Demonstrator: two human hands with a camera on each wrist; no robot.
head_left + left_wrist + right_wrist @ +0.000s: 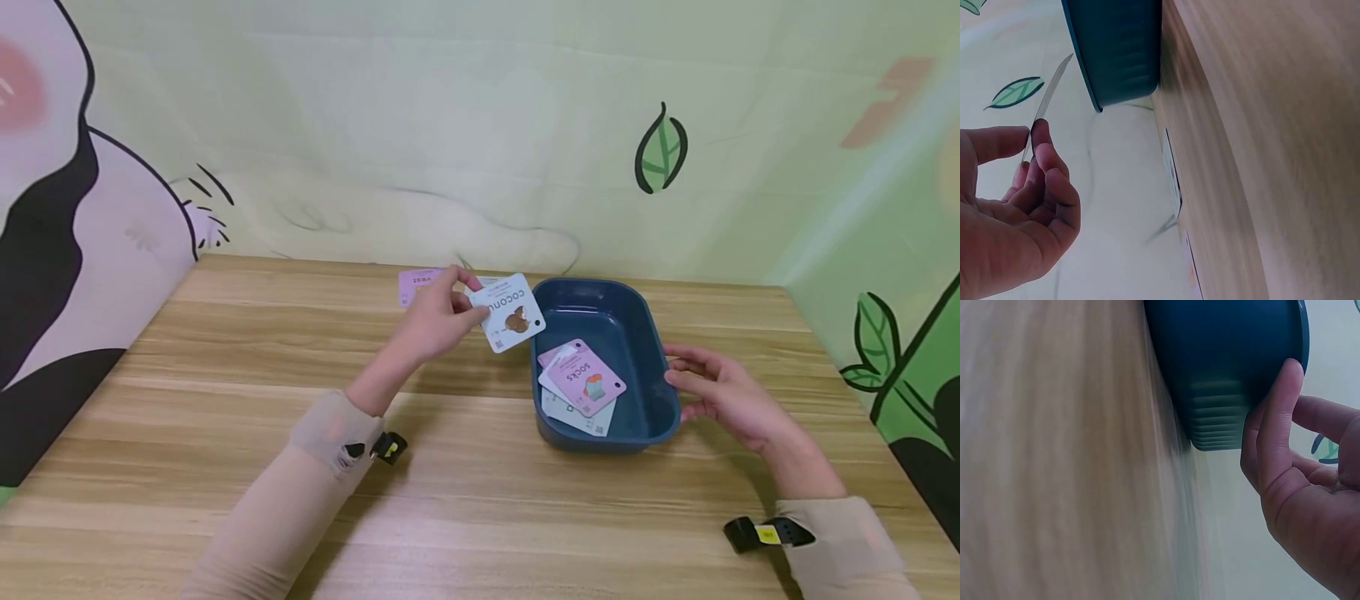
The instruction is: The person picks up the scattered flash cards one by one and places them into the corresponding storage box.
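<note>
My left hand (438, 312) pinches a white coconut card (512, 312) between thumb and fingers, its printed face toward the head camera. The card is raised beside the left rim of a dark blue plastic bin (637, 417); the left wrist view shows this card (1052, 90) nearly edge-on. Inside the bin lies a loose pile of cards, a pink socks card (587, 381) on top. At the bin's right side, my right hand (731, 396) touches the outer wall with relaxed fingers. In the right wrist view one fingertip (1291, 372) sits just below the rim.
Behind my left hand, a purple card (414, 285) lies on the wooden table (480, 517), partly hidden. A pale card (1171, 175) lies flat near it in the left wrist view. A printed backdrop (450, 125) rises at the table's far edge.
</note>
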